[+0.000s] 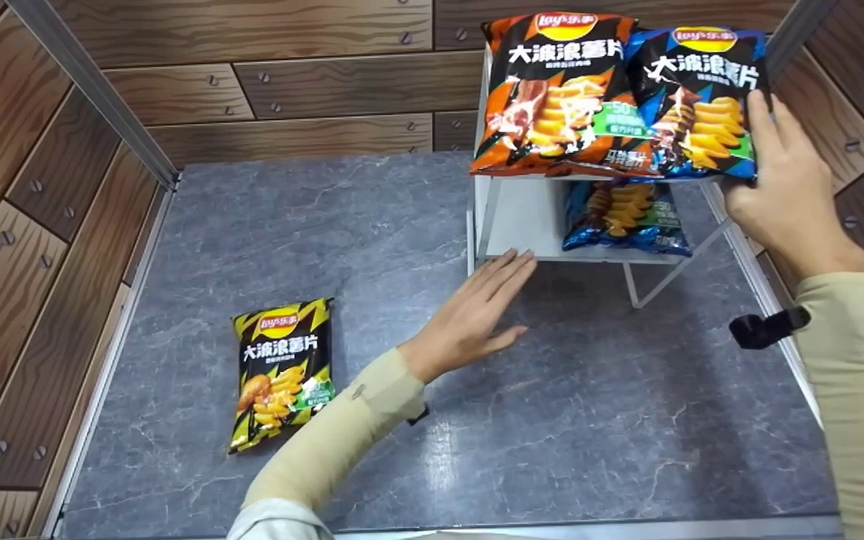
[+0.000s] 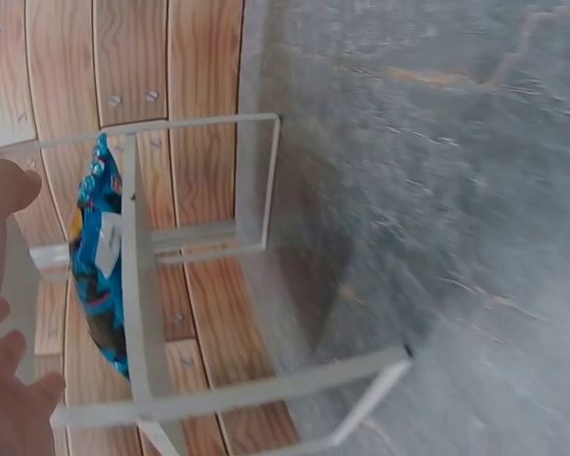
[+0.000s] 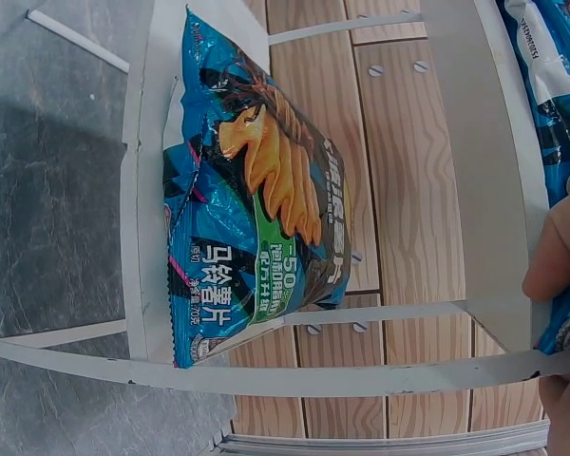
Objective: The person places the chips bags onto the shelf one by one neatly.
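In the head view, my right hand (image 1: 788, 176) touches the right side of a blue potato chip bag (image 1: 694, 105) on the rack's upper shelf. Its fingers lie fairly straight along the bag's edge; the right wrist view shows the thumb (image 3: 554, 249) against the bag's lower end. Beside that bag leans an orange chip bag (image 1: 563, 97). My left hand (image 1: 469, 319), fingers extended and holding nothing, is by the front left of the lower shelf (image 1: 526, 217); contact is unclear. Another blue chip bag (image 3: 256, 209) sits on that lower shelf.
The white two-tier metal rack (image 1: 631, 281) stands at the right of the grey marbled table (image 1: 312, 232). A yellow-and-black chip bag (image 1: 282, 375) lies flat at the left. Wood-patterned panels (image 1: 334, 90) enclose the back and sides.
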`<action>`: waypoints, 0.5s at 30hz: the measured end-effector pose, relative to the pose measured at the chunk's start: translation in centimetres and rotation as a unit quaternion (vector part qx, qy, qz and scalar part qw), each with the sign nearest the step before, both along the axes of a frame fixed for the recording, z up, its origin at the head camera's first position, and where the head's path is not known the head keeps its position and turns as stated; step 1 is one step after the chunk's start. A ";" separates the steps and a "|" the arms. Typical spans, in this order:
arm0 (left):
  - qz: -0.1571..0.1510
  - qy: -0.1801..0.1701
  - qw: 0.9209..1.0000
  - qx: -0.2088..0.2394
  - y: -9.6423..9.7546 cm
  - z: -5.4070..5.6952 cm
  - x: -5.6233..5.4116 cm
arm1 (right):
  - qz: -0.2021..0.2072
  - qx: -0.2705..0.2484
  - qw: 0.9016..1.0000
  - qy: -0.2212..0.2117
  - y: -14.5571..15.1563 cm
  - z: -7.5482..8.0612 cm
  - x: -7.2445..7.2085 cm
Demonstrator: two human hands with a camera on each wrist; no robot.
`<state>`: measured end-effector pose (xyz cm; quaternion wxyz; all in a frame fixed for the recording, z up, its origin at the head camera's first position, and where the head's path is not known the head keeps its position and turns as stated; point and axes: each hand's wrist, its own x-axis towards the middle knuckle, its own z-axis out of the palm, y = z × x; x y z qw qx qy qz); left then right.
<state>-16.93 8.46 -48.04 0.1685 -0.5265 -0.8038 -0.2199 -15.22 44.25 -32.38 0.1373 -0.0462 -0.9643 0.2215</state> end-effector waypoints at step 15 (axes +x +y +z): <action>0.036 -0.014 0.995 0.090 -7.4 -2.4 1.3 | -0.006 0.005 1.000 0.008 0.0 0.0 -0.2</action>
